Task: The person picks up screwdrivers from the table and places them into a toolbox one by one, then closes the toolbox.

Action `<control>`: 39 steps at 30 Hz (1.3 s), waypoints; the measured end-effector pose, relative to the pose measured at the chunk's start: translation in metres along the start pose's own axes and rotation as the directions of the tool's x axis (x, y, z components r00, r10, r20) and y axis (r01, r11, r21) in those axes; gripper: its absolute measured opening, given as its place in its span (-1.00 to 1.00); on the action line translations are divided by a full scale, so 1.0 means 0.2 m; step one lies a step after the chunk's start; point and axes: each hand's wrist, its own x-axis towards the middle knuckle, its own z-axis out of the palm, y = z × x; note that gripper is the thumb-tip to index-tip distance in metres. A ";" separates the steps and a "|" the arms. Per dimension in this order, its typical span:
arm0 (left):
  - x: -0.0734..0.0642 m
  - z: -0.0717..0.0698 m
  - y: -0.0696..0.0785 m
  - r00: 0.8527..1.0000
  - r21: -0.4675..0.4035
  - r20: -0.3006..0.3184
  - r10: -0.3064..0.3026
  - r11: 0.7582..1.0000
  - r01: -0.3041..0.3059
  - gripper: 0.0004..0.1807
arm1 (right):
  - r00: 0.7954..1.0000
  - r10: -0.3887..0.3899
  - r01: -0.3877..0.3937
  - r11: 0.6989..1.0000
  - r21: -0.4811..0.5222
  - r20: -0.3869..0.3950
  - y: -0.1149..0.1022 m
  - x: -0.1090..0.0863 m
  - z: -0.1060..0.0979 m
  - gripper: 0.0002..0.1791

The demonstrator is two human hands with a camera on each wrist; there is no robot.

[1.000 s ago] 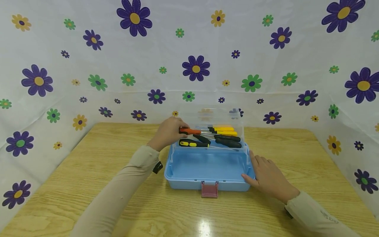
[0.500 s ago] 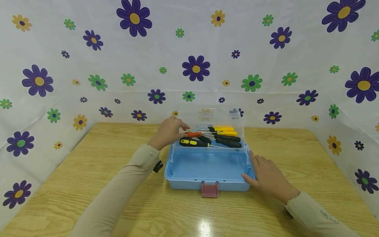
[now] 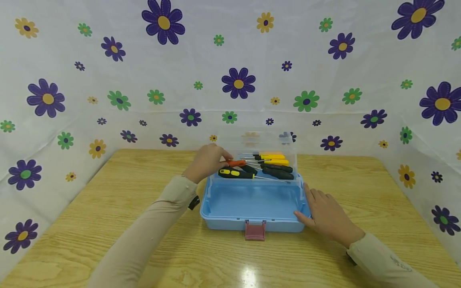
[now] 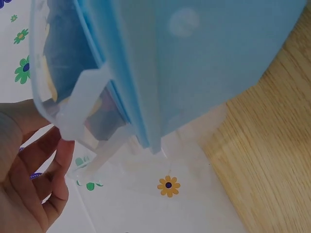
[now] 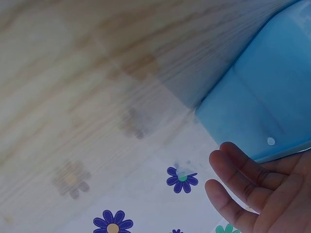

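At the back left of a light blue toolbox (image 3: 255, 199), my left hand (image 3: 207, 162) pinches the rear end of a red-handled screwdriver (image 3: 236, 163) between thumb and fingers. Its shaft points right, across other screwdrivers in the raised clear tray (image 3: 252, 181). Through the tray's side, the left wrist view shows the curled fingers (image 4: 60, 158) only partly. Against the toolbox's right side rests my right hand (image 3: 325, 214), its fingers extended and its thumb at the front corner. The right wrist view has those fingers (image 5: 233, 165) beside the blue wall.
Several yellow-handled screwdrivers (image 3: 274, 162) and black-handled ones (image 3: 277, 173) lie in the tray, with a black-and-yellow screwdriver (image 3: 235, 173) at its front. A pink latch (image 3: 255, 231) hangs at the toolbox's front. Behind the wooden table (image 3: 144, 224) is a flowered cloth (image 3: 237, 52).
The red-handled screwdriver has come down and slightly right in the tray. My left hand has shifted a little right, its fingers closing in on the handle's end. The right hand has stayed put.
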 end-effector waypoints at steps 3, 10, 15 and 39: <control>0.01 0.01 0.01 1.000 0.009 0.007 -0.002 1.000 0.001 -0.78 | 1.000 0.003 -0.003 1.000 0.005 0.005 0.00 0.00 0.00 -0.08; 0.02 0.00 0.03 1.000 0.031 -0.011 0.010 0.999 -0.010 -0.80 | 1.000 0.000 0.000 1.000 0.004 0.000 0.00 0.00 0.00 -0.08; 0.02 0.00 0.03 1.000 0.036 -0.017 0.026 0.999 -0.026 -0.80 | 1.000 -0.002 0.002 1.000 0.000 -0.008 0.01 0.00 0.00 -0.08; -0.08 -0.01 -0.06 0.988 -0.037 -0.140 0.058 0.997 -0.064 -0.66 | 0.999 -0.021 0.019 0.999 -0.047 -0.042 0.01 0.00 0.00 -0.07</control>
